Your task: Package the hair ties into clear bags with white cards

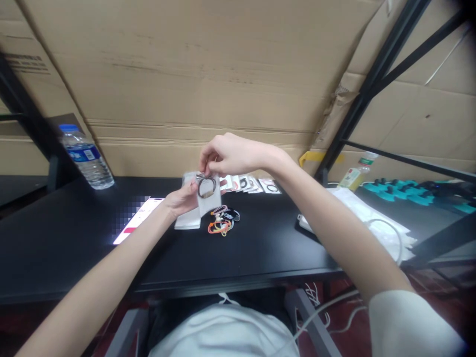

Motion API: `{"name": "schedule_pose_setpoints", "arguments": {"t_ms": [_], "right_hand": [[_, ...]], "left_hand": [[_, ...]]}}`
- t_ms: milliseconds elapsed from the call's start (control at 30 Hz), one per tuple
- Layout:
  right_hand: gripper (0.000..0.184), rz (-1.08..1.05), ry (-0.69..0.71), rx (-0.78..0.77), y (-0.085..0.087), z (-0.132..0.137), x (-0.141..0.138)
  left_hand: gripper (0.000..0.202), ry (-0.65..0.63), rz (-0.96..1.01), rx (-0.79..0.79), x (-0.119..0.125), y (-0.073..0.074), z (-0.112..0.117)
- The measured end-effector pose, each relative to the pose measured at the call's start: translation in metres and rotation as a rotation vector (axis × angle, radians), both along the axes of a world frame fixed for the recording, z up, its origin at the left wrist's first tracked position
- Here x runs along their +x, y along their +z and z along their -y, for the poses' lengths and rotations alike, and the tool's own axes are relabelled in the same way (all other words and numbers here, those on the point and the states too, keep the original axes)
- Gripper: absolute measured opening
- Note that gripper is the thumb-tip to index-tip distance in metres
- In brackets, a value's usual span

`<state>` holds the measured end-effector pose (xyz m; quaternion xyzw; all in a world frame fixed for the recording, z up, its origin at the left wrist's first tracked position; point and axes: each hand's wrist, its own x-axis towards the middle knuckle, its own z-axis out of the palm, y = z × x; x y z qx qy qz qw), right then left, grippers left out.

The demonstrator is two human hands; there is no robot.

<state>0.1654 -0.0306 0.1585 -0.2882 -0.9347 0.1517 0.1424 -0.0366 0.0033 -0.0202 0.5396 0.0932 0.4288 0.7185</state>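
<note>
Here, far to the left of your fingers, a water bottle stands on the black surface; its blue label is too blurred to read. Closer in, a white sheet with a pink stripe lies flat, its print partly pixelated and unreadable.

Your left hand pinches a small white card from its left edge, fingers closed on it and holding it up above the surface. A dark hair tie sits looped on the card's upper part. Your right hand comes down from above, its fingers closed on the top of that loop.

You seem to be at the mounting step, seating the tie on the card. The next move likely calls for a steady hold on the card while the band settles.

Just below your fingers lie loose coloured ties beside a flat clear sleeve. Behind them runs a row of finished cards. Well to the right rests a pile of white bags.
</note>
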Motion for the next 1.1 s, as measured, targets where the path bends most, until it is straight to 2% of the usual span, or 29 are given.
{"name": "schedule_pose_setpoints", "arguments": {"t_ms": [167,300,500,733,867,1000,1100], "right_hand": [[0.021,0.074,0.009,0.008,0.007,0.004,-0.006],[0.019,0.11,0.047,-0.016,0.006,0.001,-0.004],[0.027,0.169,0.058,-0.009,0.007,0.002,-0.008],[0.02,0.026,0.0,0.038,0.014,-0.005,-0.008],[0.011,0.105,-0.017,0.078,0.014,-0.011,-0.003],[0.011,0.122,-0.065,0.004,0.009,-0.021,-0.001],[0.009,0.146,-0.07,-0.156,0.007,-0.029,-0.003]], "left_hand": [[0.07,-0.065,-0.022,-0.013,-0.008,-0.002,-0.005],[0.068,-0.123,-0.011,-0.019,-0.009,-0.003,-0.005],[0.068,-0.06,-0.008,-0.015,-0.006,-0.004,-0.005],[0.062,0.035,-0.003,-0.048,0.0,0.01,0.004],[0.063,-0.018,0.011,-0.102,0.009,0.016,0.007],[0.073,-0.055,0.057,-0.179,0.015,0.016,0.005],[0.066,-0.058,0.036,-0.226,0.016,0.014,0.003]]}}
